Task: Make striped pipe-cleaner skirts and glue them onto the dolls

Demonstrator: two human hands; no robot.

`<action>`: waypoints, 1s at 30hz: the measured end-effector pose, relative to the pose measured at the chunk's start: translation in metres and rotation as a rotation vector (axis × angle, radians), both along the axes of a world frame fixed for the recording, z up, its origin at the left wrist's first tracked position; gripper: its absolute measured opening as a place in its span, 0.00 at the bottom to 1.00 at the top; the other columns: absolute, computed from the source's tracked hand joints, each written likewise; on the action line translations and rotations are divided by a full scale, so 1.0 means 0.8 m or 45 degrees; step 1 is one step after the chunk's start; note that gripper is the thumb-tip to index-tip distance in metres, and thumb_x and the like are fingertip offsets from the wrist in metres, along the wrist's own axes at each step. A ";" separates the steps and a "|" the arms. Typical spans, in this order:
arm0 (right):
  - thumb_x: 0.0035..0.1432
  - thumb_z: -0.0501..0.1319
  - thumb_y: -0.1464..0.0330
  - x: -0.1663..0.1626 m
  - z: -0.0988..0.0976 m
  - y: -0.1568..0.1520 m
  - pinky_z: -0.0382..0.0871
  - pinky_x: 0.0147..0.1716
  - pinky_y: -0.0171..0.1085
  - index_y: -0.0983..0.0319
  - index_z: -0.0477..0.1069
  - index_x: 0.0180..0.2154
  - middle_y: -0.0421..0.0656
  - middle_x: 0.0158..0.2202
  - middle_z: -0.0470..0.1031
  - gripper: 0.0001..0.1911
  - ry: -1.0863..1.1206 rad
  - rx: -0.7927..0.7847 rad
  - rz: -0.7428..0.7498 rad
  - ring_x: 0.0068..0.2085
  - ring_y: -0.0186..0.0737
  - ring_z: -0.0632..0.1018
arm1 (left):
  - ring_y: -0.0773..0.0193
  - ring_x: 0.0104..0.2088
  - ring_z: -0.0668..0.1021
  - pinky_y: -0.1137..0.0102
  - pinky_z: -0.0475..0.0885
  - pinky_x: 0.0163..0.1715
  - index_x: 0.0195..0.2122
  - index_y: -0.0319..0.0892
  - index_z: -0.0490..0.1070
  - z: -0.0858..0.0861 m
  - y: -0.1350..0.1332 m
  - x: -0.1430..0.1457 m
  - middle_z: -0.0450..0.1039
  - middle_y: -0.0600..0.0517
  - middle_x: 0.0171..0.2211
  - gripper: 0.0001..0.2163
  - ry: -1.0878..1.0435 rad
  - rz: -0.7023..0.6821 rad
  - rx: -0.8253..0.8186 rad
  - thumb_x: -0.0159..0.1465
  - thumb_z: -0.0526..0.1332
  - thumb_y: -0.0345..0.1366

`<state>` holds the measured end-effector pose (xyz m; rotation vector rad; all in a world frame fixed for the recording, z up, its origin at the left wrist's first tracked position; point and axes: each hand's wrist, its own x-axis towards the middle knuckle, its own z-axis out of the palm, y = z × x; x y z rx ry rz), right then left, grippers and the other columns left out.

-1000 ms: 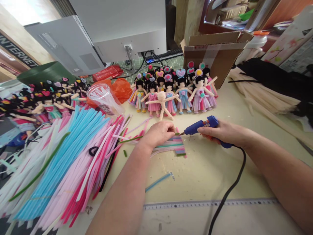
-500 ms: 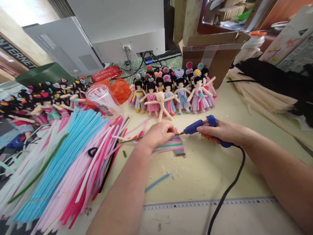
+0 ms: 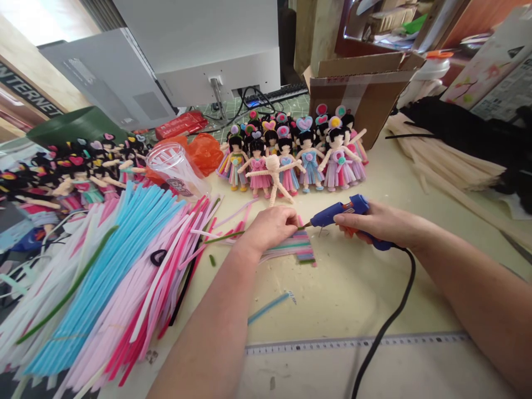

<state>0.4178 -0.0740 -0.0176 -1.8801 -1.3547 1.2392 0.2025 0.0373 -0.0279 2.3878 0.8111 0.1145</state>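
Wrapped round a blue glue gun (image 3: 338, 213) with an orange trigger is my right hand (image 3: 380, 221). The gun's nozzle points left and reaches the upper right edge of a flat panel of coloured pipe cleaners (image 3: 301, 249), laid side by side in pink, blue, purple and green. My left hand (image 3: 276, 224) rests over the panel's upper left part with its thumb and fingertips pinched together near the nozzle. A green pipe cleaner (image 3: 224, 237) runs under that hand; what the fingertips grip is hidden. A short blue pipe cleaner (image 3: 268, 308) lies nearer me on the table.
Bundles of pipe cleaners (image 3: 103, 277) fill the left side. A beige figure (image 3: 273, 177) stands before a group of finished dolls (image 3: 307, 155). Behind are a cardboard box (image 3: 357, 94) and a plastic cup (image 3: 174, 169). A ruler strip (image 3: 353, 343) crosses the front; the gun's black cord (image 3: 390, 321) hangs down.
The glue gun has shifted very slightly left along the panel's upper edge. My left hand stays almost in place.
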 end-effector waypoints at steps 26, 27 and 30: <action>0.50 0.62 0.45 -0.006 0.006 -0.001 0.60 0.17 0.33 0.60 0.69 0.26 0.38 0.18 0.69 0.23 -0.147 -0.025 0.029 0.18 0.32 0.67 | 0.63 0.36 0.76 0.72 0.69 0.35 0.29 0.43 0.75 -0.004 -0.003 0.004 0.78 0.53 0.35 0.06 0.063 0.024 0.087 0.57 0.58 0.29; 0.50 0.62 0.45 -0.005 0.005 -0.001 0.60 0.17 0.33 0.60 0.69 0.26 0.38 0.18 0.70 0.23 -0.140 -0.021 0.030 0.18 0.32 0.67 | 0.63 0.36 0.76 0.72 0.69 0.35 0.29 0.43 0.74 -0.004 -0.003 0.004 0.78 0.53 0.34 0.06 0.066 0.024 0.093 0.57 0.58 0.29; 0.51 0.61 0.45 -0.006 0.006 -0.001 0.60 0.18 0.33 0.60 0.69 0.25 0.37 0.15 0.67 0.24 -0.162 -0.035 0.041 0.18 0.32 0.66 | 0.63 0.36 0.76 0.72 0.69 0.36 0.29 0.43 0.74 -0.004 -0.003 0.004 0.78 0.53 0.35 0.06 0.059 0.022 0.096 0.57 0.58 0.29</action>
